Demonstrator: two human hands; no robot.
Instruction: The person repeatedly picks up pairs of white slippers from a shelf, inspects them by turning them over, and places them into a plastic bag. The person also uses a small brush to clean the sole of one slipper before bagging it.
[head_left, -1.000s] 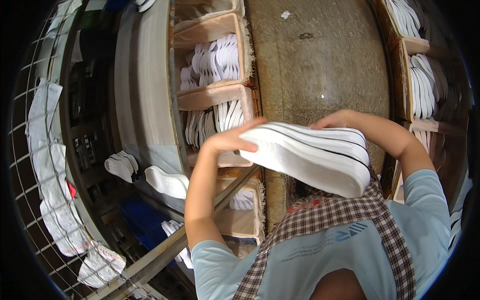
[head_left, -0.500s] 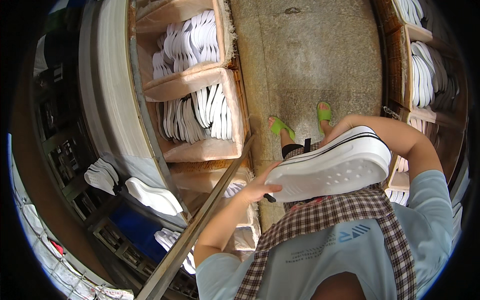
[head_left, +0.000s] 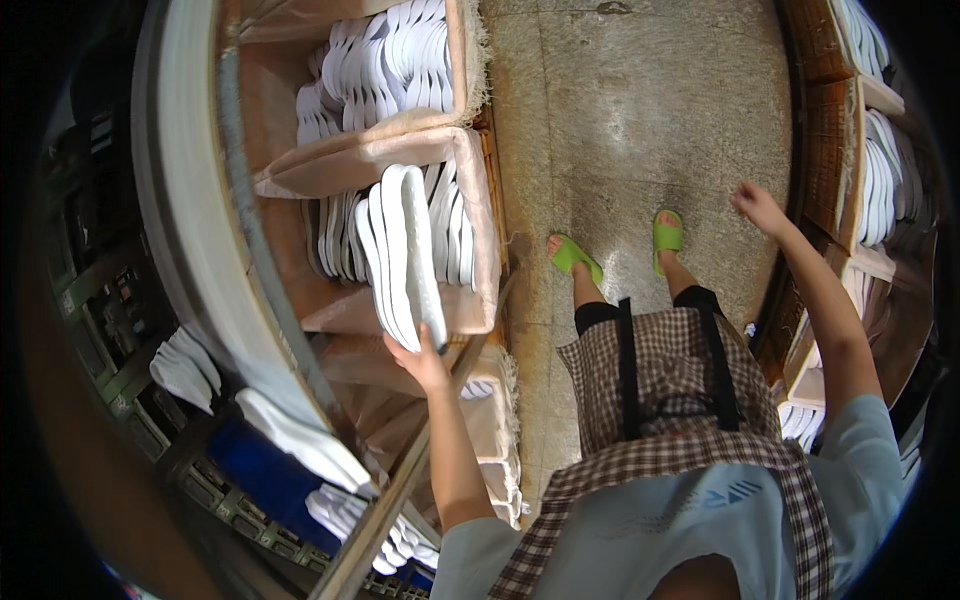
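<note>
My left hand point(head_left: 420, 358) grips the near end of a stack of white shoe soles point(head_left: 402, 250), which stands on edge in a wooden bin point(head_left: 478, 300) among other white soles. My right hand point(head_left: 758, 206) is raised at the right with fingers apart and nothing in it, close to a wooden shelf point(head_left: 822, 160) that holds more white soles point(head_left: 880, 170). Below me I see a checked apron point(head_left: 680, 400) and my feet in green sandals point(head_left: 574, 254).
Another bin of white soles point(head_left: 390, 70) sits farther along on the left rack. A curved grey conveyor rail point(head_left: 190, 230) runs along the left, with loose soles point(head_left: 300, 445) under it. A stone floor point(head_left: 620, 110) lies between the two racks.
The stack of soles, carried in both hands before my chest, has gone left into the bin. My right hand let go and swung out to the right shelf.
</note>
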